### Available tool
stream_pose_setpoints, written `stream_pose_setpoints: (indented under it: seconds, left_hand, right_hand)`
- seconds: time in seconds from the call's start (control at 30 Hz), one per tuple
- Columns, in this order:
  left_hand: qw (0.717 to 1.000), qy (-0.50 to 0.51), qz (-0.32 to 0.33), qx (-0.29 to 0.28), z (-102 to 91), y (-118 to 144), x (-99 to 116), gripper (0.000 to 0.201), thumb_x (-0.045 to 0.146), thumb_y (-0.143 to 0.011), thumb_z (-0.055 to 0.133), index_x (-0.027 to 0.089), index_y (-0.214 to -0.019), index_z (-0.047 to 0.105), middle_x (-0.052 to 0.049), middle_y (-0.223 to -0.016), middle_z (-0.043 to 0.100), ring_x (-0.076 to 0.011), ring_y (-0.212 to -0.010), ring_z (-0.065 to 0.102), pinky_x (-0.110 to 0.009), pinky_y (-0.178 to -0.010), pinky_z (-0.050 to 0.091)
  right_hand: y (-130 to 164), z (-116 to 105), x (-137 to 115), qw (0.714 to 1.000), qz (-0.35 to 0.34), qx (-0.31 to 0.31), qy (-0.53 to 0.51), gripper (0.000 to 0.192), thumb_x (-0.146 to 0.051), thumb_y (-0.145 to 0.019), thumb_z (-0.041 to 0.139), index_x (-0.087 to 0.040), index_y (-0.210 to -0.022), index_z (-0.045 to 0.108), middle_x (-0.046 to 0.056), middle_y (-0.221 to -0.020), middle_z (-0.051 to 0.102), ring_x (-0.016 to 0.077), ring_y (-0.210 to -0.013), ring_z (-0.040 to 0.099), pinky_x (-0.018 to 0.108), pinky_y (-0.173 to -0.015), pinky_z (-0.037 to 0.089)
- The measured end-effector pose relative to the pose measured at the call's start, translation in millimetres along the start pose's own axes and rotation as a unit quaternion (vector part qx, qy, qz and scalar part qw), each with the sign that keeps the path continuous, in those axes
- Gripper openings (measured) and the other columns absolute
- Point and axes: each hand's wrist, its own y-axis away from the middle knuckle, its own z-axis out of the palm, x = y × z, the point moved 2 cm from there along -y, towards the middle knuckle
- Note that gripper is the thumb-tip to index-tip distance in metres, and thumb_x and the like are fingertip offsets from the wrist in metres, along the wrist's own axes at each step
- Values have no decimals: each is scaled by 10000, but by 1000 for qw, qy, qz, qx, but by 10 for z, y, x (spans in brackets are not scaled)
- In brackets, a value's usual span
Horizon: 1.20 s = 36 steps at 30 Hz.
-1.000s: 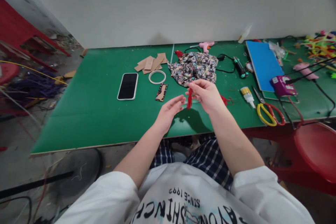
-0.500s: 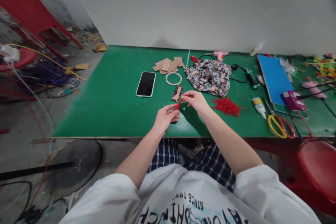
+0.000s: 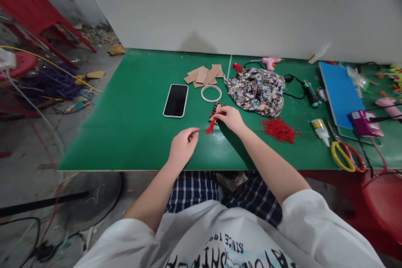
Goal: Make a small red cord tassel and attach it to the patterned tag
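1. Right hand [image 3: 230, 118] pinches the top of a red tassel [image 3: 211, 126] just above the green worktop [image 3: 132, 104], beside a small fabric-covered card [image 3: 216, 110].
2. Left hand [image 3: 182, 144] rests nearby (fingers loosely curled, holding nothing).
3. Loose red threads [image 3: 279, 130] lie to the right.

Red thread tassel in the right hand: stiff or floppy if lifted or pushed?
Probably floppy: the small red thread tassel fans into loose strands below where the right hand pinches it. Likely very light, since fingertips alone hold it. Pushed on the green table, it would probably drag and splay, not roll, like the loose pile of red threads nearby.
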Motion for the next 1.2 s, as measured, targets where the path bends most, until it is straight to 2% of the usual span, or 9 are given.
stream_pose_setpoints:
  seconds: [0.03,0.13,0.27,0.43,0.53,0.6,0.73,0.9,1.2]
  left_hand:
    - [997,-58,55,15,-4,-19,10,210,250,-820,503,198,-959,650,-41,-853,634,-173,-807,592,-332,-774,487]
    - [963,-185,195,28,101,-57,47,253,228,-840,486,164,-1040,628,-86,-1056,621,-223,-1023,547,-401,-920,437]
    - [922,-270,276,22,281,16,66,306,259,-846,497,150,-1119,586,-128,-1207,552,-288,-1202,439,-455,-947,427]
    - [912,-288,287,50,264,105,90,201,240,-856,480,157,-947,640,-109,-1111,586,-265,-1182,461,-424,-971,419]
    - [910,-292,291,34,255,14,141,272,252,-868,460,143,-1077,594,-115,-1172,569,-257,-1190,460,-413,-978,419]
    - [902,-310,300,2,298,-63,183,369,285,-872,458,115,-1193,523,-133,-1263,520,-275,-1225,428,-428,-983,413]
    - [890,-335,306,-42,424,-111,217,450,342,-874,454,60,-1221,494,-152,-1327,468,-296,-1252,395,-452,-994,399]
    - [894,-332,300,-28,480,-48,171,424,308,-880,436,52,-1211,505,-144,-1290,510,-277,-1221,433,-436,-1004,393]
    - [903,-312,294,-6,439,30,174,335,229,-869,432,79,-1137,565,-144,-1188,585,-270,-1125,512,-432,-932,447]
  right_hand:
    - [0,1,7,1000,-2,2,10,94,-287,-699,640,-206,-701,686,0,-737,650,131,-690,557,250,-642,390]
    - [9,1,2,999,-8,6,32,98,-289,-716,634,-207,-719,687,3,-748,643,132,-700,548,248,-644,382]
    - [19,3,1,999,-15,12,48,112,-299,-734,628,-204,-738,689,12,-756,635,134,-708,541,249,-647,377]
    - [17,16,41,999,-16,10,45,127,-330,-731,640,-214,-735,691,0,-750,636,120,-693,546,230,-622,377]
    - [31,18,43,999,-13,7,42,133,-344,-733,641,-223,-739,694,-5,-749,637,116,-685,553,226,-611,380]
    - [51,15,26,999,-13,4,41,130,-338,-741,634,-225,-751,697,-1,-764,639,119,-704,561,228,-625,388]
    - [88,6,-17,999,-21,-6,36,122,-320,-758,623,-227,-775,701,4,-787,645,121,-741,573,229,-660,404]
    - [102,1,-27,999,-25,-12,31,124,-322,-758,624,-228,-774,703,9,-796,647,123,-738,577,233,-659,410]
    - [140,22,-27,998,-49,-18,17,137,-344,-759,623,-231,-785,696,9,-820,654,128,-773,590,238,-695,432]
